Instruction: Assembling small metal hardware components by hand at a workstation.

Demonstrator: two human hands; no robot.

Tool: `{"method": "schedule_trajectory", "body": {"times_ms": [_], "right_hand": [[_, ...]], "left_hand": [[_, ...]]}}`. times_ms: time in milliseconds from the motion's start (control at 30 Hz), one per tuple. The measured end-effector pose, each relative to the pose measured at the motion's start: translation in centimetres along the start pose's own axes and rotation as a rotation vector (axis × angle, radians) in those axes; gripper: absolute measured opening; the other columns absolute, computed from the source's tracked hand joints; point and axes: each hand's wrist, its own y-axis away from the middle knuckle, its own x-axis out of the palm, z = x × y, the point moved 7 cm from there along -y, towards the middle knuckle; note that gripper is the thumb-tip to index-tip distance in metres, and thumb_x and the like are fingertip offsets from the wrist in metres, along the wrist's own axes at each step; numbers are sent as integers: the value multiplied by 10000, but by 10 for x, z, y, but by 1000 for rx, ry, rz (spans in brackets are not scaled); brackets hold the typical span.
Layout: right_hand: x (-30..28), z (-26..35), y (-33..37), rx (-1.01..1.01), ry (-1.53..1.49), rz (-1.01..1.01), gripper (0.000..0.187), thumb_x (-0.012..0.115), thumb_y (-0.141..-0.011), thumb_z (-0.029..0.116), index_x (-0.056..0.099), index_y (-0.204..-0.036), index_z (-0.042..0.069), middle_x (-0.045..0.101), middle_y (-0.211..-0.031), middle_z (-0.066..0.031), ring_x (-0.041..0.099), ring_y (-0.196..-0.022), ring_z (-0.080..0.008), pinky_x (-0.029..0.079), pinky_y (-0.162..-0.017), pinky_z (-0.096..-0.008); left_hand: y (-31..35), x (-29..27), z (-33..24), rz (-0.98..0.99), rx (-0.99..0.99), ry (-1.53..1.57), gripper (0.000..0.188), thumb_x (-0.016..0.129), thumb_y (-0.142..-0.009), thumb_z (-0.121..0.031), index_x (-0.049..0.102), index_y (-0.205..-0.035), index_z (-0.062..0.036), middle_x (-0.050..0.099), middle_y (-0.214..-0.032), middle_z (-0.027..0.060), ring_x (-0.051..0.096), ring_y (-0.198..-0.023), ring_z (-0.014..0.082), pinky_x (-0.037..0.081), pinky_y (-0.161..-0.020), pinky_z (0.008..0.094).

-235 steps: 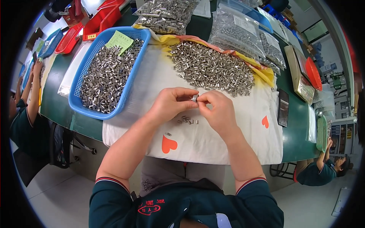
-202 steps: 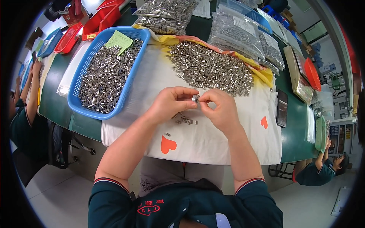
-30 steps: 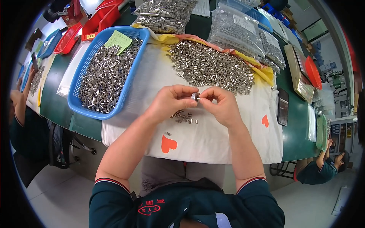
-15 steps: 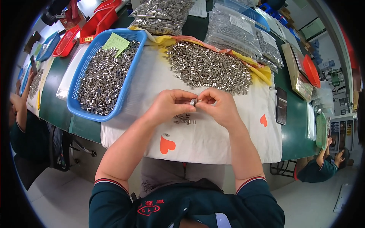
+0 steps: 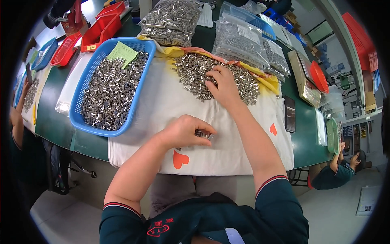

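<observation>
A large heap of short shiny metal sleeves [image 5: 189, 73] lies toward the far side of a white cloth [image 5: 162, 107]. My right hand [image 5: 224, 87] reaches onto this heap, its fingers spread and curled among the sleeves. Lower on the cloth, my left hand [image 5: 185, 132] rests palm down over a small group of sleeves [image 5: 201, 133]. Thumb and index finger there are apart, with sleeves showing between them; the other fingers are hidden under the hand. To the left stands a blue plastic basket [image 5: 73, 116] full of similar sleeves, a green slip of paper [image 5: 123, 53] on top.
Clear bags of metal parts [image 5: 168, 24] and more bags [image 5: 239, 40] stand behind the heap. A yellow cloth edge [image 5: 270, 84] borders it. A dark phone [image 5: 289, 114] lies on the green table [image 5: 304, 140] at right. Red bins [image 5: 99, 34] stand far left. Co-workers sit at both sides.
My hands, previously together at a small metal piece, have parted. The right has moved up to the heap; the left has dropped onto the small group. The whole view has shifted slightly.
</observation>
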Motion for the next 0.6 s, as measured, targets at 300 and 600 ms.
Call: {"method": "schedule_trajectory", "body": {"times_ms": [300,600], "right_hand": [[-28,-9,42,3,-62,51,166,612,-726,132,610,-880,71,528,-1026,-101,480,-987,-278,386,-850,-352],[-56,-16,47,57,99,-91,144,647,-676,119,642,-815,81,566,-891,-71,505,-900,-257,410,-790,-357]], "left_hand": [[4,1,-3,40,3,96,341,746,-657,-172,637,-950,-38,644,-814,51,578,-708,89,468,-666,232],[4,3,-3,56,13,142,337,745,-657,-143,633,-950,-21,643,-801,42,569,-702,78,468,-657,228]]}}
